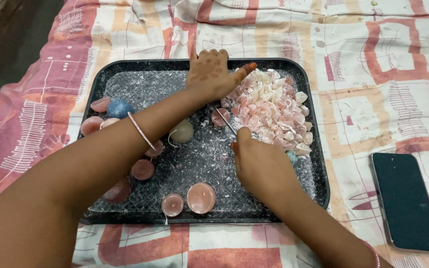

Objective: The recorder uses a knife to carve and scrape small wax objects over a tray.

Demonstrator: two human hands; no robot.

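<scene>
From the head camera, a dark speckled tray [125,69] lies on a patterned bedsheet [383,59], dusted with white wax crumbs. The left hand [210,74] reaches across to the tray's 12 o'clock edge, palm down, fingers loosely curled and thumb stretched toward 3 o'clock; it grips nothing and rests against the heap of pale pink and white wax chips [274,111], which fills the tray's 1-to-3 o'clock quarter. A thin bangle [141,130] circles that wrist.

The right hand [259,164] sits near the tray's centre, fingers closed round a thin metal blade [226,121]. The blade's long axis runs from the hand toward 11 o'clock, its tip touching a small pink wax half-round [219,117] that lies just at the heap's 9 o'clock side. That piece is at 11 o'clock from the right fingers and at 6 o'clock from the left palm; the right hand, through the blade, is the one in contact, though the left hand is also close.

Other pieces sit well apart: a blue wax ball [119,108] and pink domes at 9 o'clock, a beige dome [181,131] near the centre, two pink tealight rounds [201,197] at 6 o'clock. A dark phone [405,201] lies on the sheet beyond the tray's 4 o'clock corner.
</scene>
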